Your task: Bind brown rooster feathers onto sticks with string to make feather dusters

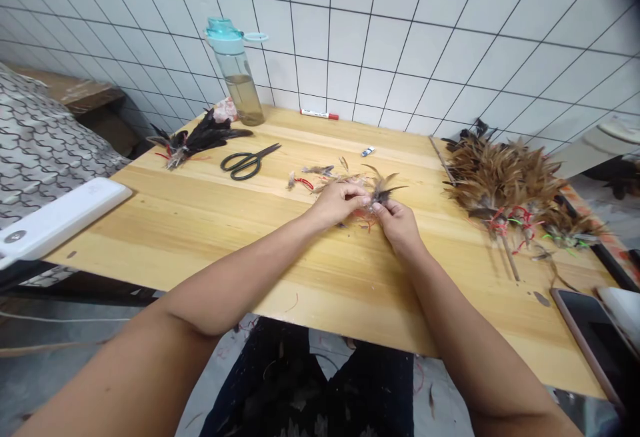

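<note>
Both of my hands meet over the middle of the wooden table, pinching at a small tuft of brown and dark feathers [383,187]. My right hand [399,224] grips the tuft near its quill ends, fingers closed. Just left of it, my left hand [339,205] has thumb and fingers pressed together at the tuft's base; what exactly lies between them is too small to make out. Loose feathers [320,170] and a short red string [304,183] lie around and behind my hands.
Black-handled scissors [250,161] and a bundle of black feathers [195,138] lie at left, near a water bottle [237,77]. Brown feather bundles [500,177] with a thin stick [509,258] fill the right. A phone [593,344] rests at the right edge; a red marker [319,114] lies behind.
</note>
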Demonstrator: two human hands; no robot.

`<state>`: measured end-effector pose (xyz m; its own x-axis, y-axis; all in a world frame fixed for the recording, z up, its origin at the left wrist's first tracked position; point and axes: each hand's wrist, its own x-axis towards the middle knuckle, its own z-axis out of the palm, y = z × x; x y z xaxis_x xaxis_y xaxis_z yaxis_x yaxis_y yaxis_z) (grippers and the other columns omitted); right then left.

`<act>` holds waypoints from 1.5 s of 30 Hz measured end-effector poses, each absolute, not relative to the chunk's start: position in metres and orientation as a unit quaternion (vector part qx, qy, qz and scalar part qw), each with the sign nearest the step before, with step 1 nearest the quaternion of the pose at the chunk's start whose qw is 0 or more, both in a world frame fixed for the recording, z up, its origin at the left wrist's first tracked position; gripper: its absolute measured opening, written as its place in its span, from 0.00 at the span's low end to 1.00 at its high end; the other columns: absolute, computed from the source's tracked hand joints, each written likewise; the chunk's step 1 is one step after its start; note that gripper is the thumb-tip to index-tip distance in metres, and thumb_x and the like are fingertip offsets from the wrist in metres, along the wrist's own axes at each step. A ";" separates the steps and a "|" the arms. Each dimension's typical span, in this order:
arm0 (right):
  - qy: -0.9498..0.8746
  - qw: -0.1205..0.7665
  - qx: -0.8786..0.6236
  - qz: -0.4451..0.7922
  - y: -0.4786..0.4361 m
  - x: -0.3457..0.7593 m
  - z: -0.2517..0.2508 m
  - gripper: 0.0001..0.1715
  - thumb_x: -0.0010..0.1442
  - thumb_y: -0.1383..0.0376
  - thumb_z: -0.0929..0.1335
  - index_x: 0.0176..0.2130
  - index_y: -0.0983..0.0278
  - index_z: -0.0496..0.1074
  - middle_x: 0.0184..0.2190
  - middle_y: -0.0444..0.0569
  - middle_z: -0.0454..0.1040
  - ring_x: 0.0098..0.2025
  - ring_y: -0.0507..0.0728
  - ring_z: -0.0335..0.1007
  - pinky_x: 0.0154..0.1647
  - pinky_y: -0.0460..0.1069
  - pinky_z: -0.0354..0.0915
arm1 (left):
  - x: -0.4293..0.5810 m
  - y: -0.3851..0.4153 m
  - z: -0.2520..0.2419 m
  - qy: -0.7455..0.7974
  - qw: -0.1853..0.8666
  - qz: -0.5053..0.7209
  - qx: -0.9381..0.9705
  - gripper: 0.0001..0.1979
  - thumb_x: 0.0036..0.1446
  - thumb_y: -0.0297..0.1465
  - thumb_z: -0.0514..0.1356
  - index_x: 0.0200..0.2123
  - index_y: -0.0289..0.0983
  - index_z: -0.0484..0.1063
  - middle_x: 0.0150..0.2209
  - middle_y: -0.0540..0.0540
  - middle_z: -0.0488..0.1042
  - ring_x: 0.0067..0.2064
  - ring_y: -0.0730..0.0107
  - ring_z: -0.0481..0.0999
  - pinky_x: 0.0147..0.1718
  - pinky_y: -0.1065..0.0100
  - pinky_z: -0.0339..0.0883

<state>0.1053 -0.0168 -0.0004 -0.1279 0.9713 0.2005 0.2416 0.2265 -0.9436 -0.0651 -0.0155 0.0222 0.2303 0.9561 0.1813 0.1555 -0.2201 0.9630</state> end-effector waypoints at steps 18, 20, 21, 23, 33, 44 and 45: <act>-0.663 0.456 -0.496 0.326 -0.026 0.099 0.003 0.12 0.54 0.58 0.69 0.35 0.62 0.78 0.36 0.50 0.79 0.38 0.58 0.73 0.44 0.54 0.67 | -0.059 -0.017 0.019 0.437 0.462 0.517 0.573 0.13 0.51 0.35 0.63 0.23 0.36 0.64 0.22 0.54 0.64 0.26 0.76 0.63 0.27 0.72 0.57; -0.632 0.464 -0.492 0.379 -0.024 0.100 0.004 0.15 0.52 0.55 0.71 0.36 0.63 0.78 0.37 0.50 0.80 0.39 0.58 0.74 0.45 0.53 0.68 | -0.062 -0.015 0.020 0.429 0.481 0.514 0.566 0.14 0.51 0.36 0.64 0.24 0.36 0.64 0.22 0.53 0.65 0.27 0.75 0.65 0.28 0.72 0.59; -0.619 0.467 -0.487 0.402 -0.024 0.101 0.004 0.17 0.51 0.54 0.71 0.36 0.63 0.78 0.37 0.50 0.80 0.40 0.58 0.74 0.45 0.53 0.68 | -0.063 -0.015 0.020 0.425 0.482 0.511 0.571 0.14 0.51 0.36 0.64 0.24 0.36 0.64 0.23 0.52 0.66 0.28 0.74 0.66 0.29 0.72 0.60; -0.596 0.476 -0.470 0.445 -0.023 0.101 0.006 0.19 0.49 0.52 0.72 0.36 0.63 0.77 0.35 0.49 0.80 0.39 0.57 0.74 0.44 0.52 0.67 | -0.064 -0.014 0.020 0.414 0.467 0.507 0.594 0.13 0.51 0.35 0.65 0.24 0.35 0.65 0.25 0.51 0.68 0.30 0.73 0.68 0.30 0.71 0.61; -0.553 0.444 -0.431 0.558 -0.030 0.097 0.018 0.22 0.43 0.48 0.75 0.26 0.63 0.71 0.21 0.40 0.67 0.22 0.48 0.54 0.24 0.46 0.57 | -0.061 -0.014 0.021 0.397 0.411 0.497 0.653 0.11 0.50 0.34 0.64 0.22 0.35 0.67 0.27 0.50 0.67 0.32 0.72 0.67 0.33 0.69 0.61; -0.539 0.439 -0.427 0.578 -0.029 0.098 0.017 0.23 0.42 0.49 0.76 0.30 0.63 0.73 0.22 0.40 0.69 0.21 0.46 0.49 0.21 0.45 0.50 | -0.060 -0.014 0.019 0.391 0.426 0.520 0.628 0.12 0.49 0.33 0.65 0.22 0.35 0.66 0.27 0.50 0.67 0.32 0.72 0.67 0.33 0.69 0.62; -0.535 0.442 -0.426 0.580 -0.029 0.098 0.017 0.24 0.42 0.49 0.77 0.32 0.63 0.74 0.23 0.40 0.70 0.21 0.46 0.49 0.21 0.45 0.49 | -0.060 -0.015 0.019 0.389 0.439 0.522 0.620 0.12 0.49 0.33 0.65 0.22 0.35 0.65 0.27 0.50 0.67 0.31 0.72 0.66 0.32 0.69 0.62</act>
